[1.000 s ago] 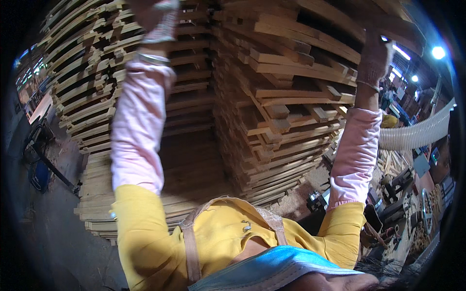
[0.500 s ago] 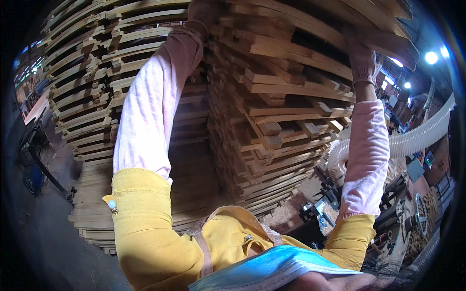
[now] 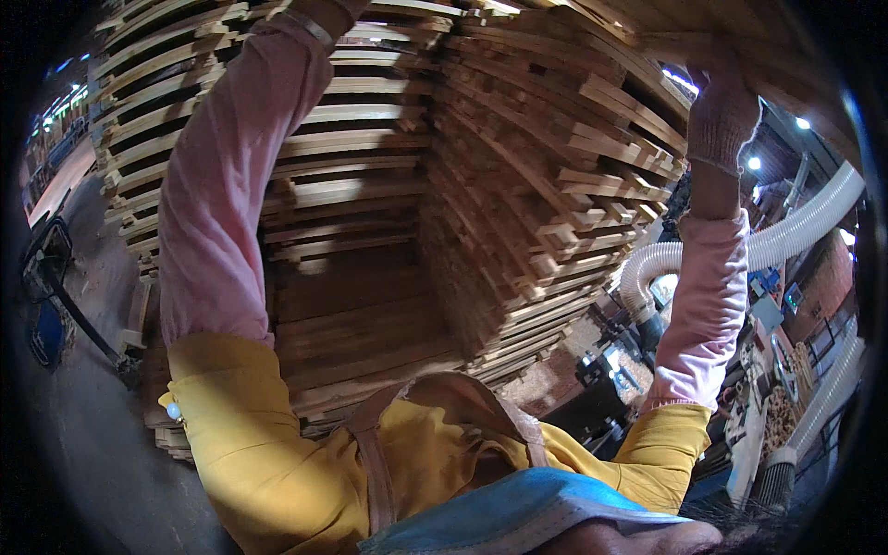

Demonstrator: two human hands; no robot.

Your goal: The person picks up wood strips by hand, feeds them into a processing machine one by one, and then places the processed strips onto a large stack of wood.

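My right hand [image 3: 723,109], in a knitted glove, is raised at the upper right. Its fingers close on the lower edge of a large wooden board [image 3: 777,69] that runs overhead across the top right corner; the fingertips are in shadow. My left arm reaches up to the top edge, where just the wrist [image 3: 326,13] shows; that hand lies outside the picture. Between my arms rise stacks of wooden slats: a layered one [image 3: 356,143] ahead and a crisscrossed one [image 3: 546,157] to the right, both on a base of wide planks [image 3: 361,333].
A white ribbed hose [image 3: 795,227] curves behind my right arm. Machinery [image 3: 606,365] and wood shavings [image 3: 546,379] lie below it. At the far left stands a dark metal frame [image 3: 69,296] on the grey floor [image 3: 92,416]. Lamps [image 3: 802,123] shine at the upper right.
My left arm has swung left and up, its hand leaving the top edge. My right hand has moved slightly right with the overhead board, uncovering more of the stacks.
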